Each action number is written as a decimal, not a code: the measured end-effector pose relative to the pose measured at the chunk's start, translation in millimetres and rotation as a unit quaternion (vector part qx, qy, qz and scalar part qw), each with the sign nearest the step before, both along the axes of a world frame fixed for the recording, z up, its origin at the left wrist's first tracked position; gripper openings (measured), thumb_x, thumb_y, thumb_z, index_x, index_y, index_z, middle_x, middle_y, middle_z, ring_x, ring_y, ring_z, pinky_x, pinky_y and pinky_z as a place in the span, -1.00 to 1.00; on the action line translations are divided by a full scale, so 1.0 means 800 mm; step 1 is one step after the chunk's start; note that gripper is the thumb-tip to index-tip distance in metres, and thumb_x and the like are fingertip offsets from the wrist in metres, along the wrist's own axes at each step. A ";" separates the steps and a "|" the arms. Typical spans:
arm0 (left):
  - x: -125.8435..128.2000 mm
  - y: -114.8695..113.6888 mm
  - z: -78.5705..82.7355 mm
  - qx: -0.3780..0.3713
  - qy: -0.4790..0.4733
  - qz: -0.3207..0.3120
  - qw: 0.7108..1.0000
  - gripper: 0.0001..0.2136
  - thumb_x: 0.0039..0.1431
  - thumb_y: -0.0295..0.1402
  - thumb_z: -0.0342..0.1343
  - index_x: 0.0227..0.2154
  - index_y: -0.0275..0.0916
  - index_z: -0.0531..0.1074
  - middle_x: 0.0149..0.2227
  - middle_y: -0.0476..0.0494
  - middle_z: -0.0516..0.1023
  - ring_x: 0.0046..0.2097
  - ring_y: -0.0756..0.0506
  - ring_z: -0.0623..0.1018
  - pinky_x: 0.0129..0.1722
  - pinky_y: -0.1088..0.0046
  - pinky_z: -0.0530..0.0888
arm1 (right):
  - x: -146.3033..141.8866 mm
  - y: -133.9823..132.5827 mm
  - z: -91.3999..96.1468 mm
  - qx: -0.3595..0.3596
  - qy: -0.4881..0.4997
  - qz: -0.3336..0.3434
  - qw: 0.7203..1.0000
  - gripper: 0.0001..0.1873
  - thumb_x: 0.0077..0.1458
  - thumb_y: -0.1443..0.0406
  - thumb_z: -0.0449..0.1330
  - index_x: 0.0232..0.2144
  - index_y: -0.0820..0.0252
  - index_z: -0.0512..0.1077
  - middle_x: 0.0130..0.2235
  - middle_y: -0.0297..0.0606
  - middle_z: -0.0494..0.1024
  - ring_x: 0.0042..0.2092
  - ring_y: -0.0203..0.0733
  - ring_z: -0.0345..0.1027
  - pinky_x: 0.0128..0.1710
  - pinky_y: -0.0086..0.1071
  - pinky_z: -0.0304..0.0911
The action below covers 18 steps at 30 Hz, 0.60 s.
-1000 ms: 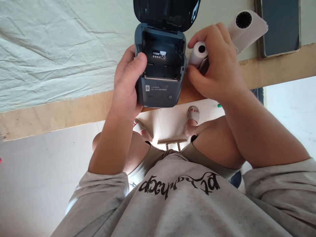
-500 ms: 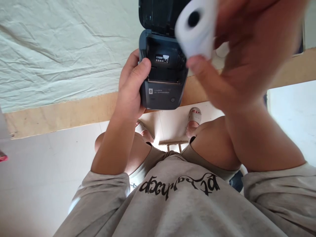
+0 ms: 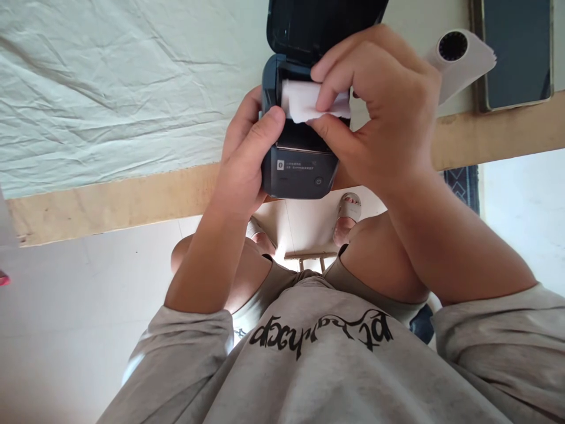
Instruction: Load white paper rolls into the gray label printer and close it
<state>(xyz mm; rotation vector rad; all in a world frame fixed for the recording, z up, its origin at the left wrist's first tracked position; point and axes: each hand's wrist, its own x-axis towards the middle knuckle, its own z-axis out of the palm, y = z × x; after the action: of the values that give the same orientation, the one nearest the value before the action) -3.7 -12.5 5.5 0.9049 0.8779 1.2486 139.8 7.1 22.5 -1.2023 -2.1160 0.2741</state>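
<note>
A small dark blue-grey printer (image 3: 299, 172) with its lid (image 3: 318, 23) swung open stands at the table's front edge. My left hand (image 3: 245, 159) wraps round its left side, thumb on the top rim. My right hand (image 3: 375, 112) pinches a white paper roll (image 3: 300, 101) between thumb and fingers and holds it lying sideways in the printer's open bay. Most of the bay is hidden by the roll and my fingers.
A second, larger white paper roll (image 3: 461, 56) lies on the table right of the printer, beside a dark phone or tablet (image 3: 516, 53). A pale wrinkled cloth (image 3: 110, 88) covers the table; its wooden edge (image 3: 110, 203) runs across. My knees and sandalled feet show below.
My right hand lifted the small roll from the table beside the printer, swung it up close to the camera, then brought it down into the open bay. My left hand kept its hold.
</note>
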 end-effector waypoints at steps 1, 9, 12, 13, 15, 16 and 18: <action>-0.001 0.000 0.000 0.001 0.004 -0.002 1.000 -0.87 0.10 -0.32 -0.10 -0.34 -0.23 0.29 -0.37 -0.12 0.40 -0.22 -0.10 0.41 -0.43 0.46 0.28 | -0.001 0.000 0.000 0.005 0.006 0.005 1.000 -0.88 -0.13 0.42 0.08 -0.49 0.12 0.25 -0.25 -0.42 0.39 -0.17 -0.36 0.27 -0.23 -0.41 0.25; -0.004 0.005 -0.006 0.016 0.017 -0.034 0.999 -0.80 0.03 -0.20 -0.07 -0.44 -0.20 0.34 -0.45 -0.09 0.38 -0.31 -0.09 0.42 -0.41 0.43 0.35 | 0.003 -0.016 -0.003 0.064 0.027 0.070 0.995 -0.95 -0.09 0.40 0.04 -0.53 0.20 0.29 -0.35 -0.37 0.39 -0.28 -0.38 0.26 -0.28 -0.41 0.19; -0.007 0.007 -0.010 0.056 -0.001 -0.049 0.997 -0.78 -0.05 -0.27 0.03 -0.28 -0.14 0.31 -0.35 -0.07 0.40 -0.31 -0.08 0.42 -0.37 0.42 0.34 | 0.005 -0.021 -0.007 0.068 -0.004 0.097 0.993 -0.98 -0.12 0.36 0.09 -0.53 0.15 0.29 -0.35 -0.44 0.40 -0.30 -0.37 0.25 -0.28 -0.37 0.15; -0.008 0.007 -0.011 0.066 -0.001 -0.055 0.996 -0.70 -0.08 -0.32 0.06 -0.21 -0.12 0.28 -0.28 -0.07 0.40 -0.30 -0.08 0.42 -0.35 0.42 0.35 | 0.005 -0.022 -0.008 0.067 -0.018 0.097 0.993 -0.98 -0.12 0.33 0.10 -0.53 0.14 0.28 -0.36 -0.46 0.40 -0.30 -0.36 0.25 -0.27 -0.35 0.13; -0.011 0.009 -0.014 0.076 0.011 -0.077 0.994 -0.58 -0.13 -0.39 0.10 -0.12 -0.09 0.23 -0.16 -0.06 0.37 -0.25 -0.09 0.42 -0.29 0.40 0.36 | 0.007 -0.023 -0.008 0.061 -0.030 0.103 0.992 -0.94 -0.11 0.26 0.10 -0.50 0.12 0.29 -0.37 -0.46 0.40 -0.30 -0.34 0.25 -0.25 -0.33 0.12; -0.013 0.010 -0.016 0.080 0.021 -0.091 0.992 -0.55 -0.15 -0.42 0.12 -0.11 -0.08 0.22 -0.12 -0.06 0.36 -0.21 -0.10 0.41 -0.26 0.39 0.37 | 0.008 -0.023 -0.007 0.054 -0.016 0.111 0.992 -0.89 -0.12 0.22 0.10 -0.48 0.12 0.29 -0.37 -0.43 0.39 -0.30 -0.34 0.24 -0.26 -0.33 0.13; -0.017 0.012 -0.019 0.094 0.032 -0.108 0.989 -0.50 -0.18 -0.42 0.14 -0.08 -0.10 0.21 -0.05 -0.07 0.32 -0.10 -0.16 0.39 -0.17 0.33 0.38 | 0.011 -0.024 -0.005 0.041 0.054 0.100 0.993 -0.81 -0.11 0.18 0.08 -0.41 0.16 0.29 -0.37 -0.38 0.37 -0.32 -0.38 0.22 -0.30 -0.38 0.15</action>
<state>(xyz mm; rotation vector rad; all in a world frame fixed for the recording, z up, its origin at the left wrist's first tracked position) -17.0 -2.8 -9.4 1.1634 0.6987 1.1309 148.4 -11.7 18.5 -0.9099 -2.1325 0.3304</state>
